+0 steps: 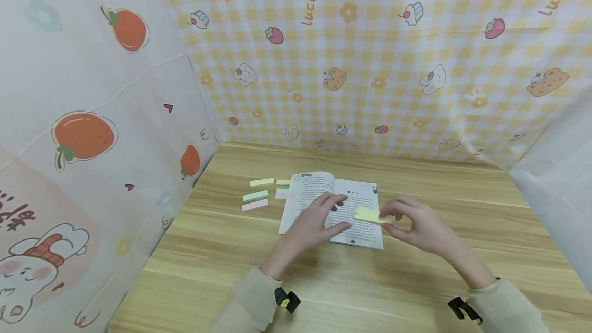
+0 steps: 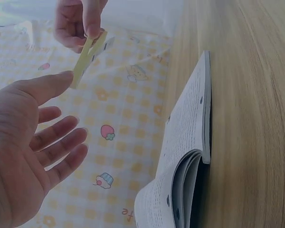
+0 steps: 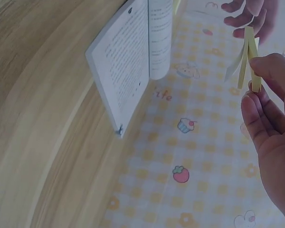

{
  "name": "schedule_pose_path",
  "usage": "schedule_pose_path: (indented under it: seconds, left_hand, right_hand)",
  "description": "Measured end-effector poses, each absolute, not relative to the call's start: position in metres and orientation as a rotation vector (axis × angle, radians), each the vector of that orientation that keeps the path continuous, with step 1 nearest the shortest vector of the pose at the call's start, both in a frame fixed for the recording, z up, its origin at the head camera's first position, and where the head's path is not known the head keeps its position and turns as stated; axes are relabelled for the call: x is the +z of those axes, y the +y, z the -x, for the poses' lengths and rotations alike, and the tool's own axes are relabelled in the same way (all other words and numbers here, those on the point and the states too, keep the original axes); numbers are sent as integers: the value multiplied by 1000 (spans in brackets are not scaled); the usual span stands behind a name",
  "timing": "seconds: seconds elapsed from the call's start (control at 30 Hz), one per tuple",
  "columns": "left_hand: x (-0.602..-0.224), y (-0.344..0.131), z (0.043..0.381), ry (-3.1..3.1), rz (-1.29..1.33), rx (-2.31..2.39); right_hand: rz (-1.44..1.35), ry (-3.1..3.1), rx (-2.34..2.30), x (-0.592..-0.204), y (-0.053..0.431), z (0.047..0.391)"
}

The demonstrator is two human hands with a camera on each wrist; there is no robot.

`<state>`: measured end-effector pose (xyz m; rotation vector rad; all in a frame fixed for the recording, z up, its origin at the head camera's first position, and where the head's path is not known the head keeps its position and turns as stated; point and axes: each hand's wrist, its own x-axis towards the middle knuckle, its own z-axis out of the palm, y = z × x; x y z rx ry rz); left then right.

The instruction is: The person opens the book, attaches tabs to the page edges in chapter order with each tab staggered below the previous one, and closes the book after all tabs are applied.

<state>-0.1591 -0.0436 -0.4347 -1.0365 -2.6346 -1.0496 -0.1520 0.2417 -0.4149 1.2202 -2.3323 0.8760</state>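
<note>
My right hand [image 1: 418, 222] pinches one end of a narrow yellow sticky note pad [image 1: 367, 214] above the right page of an open book [image 1: 314, 194]. Some sheets of the pad [image 3: 254, 71] splay apart from the rest, as the right wrist view shows. Over the middle of the book is my left hand [image 1: 316, 220], its fingers spread and curved loosely. In the left wrist view its thumb [image 2: 52, 86] is at the pad's free end; whether they touch I cannot tell. A yellow note [image 1: 284, 182] and a pink note [image 1: 284, 193] stick out from the left page's edge.
Left of the book lie a yellow pad [image 1: 262, 182], a green pad [image 1: 255, 196] and a pink pad [image 1: 255, 205]. Patterned cloth [image 1: 351, 66] hangs behind the wooden table [image 1: 208, 251] and at its sides.
</note>
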Motion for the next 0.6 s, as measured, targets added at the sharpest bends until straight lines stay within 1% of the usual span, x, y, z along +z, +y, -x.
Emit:
schedule_pose_path:
  seconds: [0.2, 0.6]
  left_hand:
    - [-435, -38, 158, -2615, 1058, -1071]
    - [-436, -34, 157, -2534, 1110, -1111]
  right_hand:
    - [-1282, -2279, 901, -416, 235, 150]
    - [-1302, -2267, 944, -415, 230, 148]
